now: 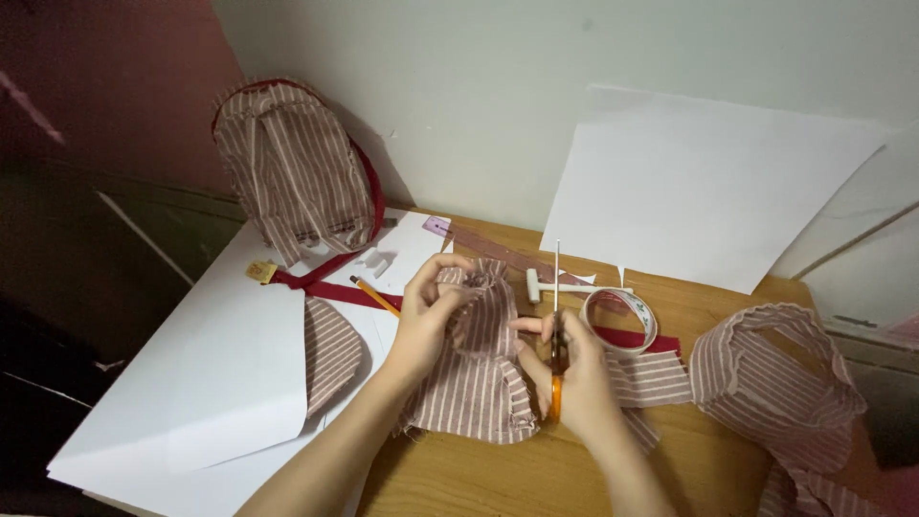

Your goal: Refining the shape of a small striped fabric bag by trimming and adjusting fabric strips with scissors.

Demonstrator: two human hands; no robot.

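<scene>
Both busy: left hand [433, 306] pinching striped fabric [479, 369], right hand [574, 369] gripping scissors [556, 330]

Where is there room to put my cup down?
Bare wood lies near the front edge, between the arms. The white sheet left of the left hand is free too. Crowded: around the right hand with scissors, tape and striped cloth.

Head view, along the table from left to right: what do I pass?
White paper sheet → pencil → left hand → right hand holding the scissors → tape roll → striped fabric heap.

Matt striped cloth [476, 383], wooden table [708, 460]
</scene>
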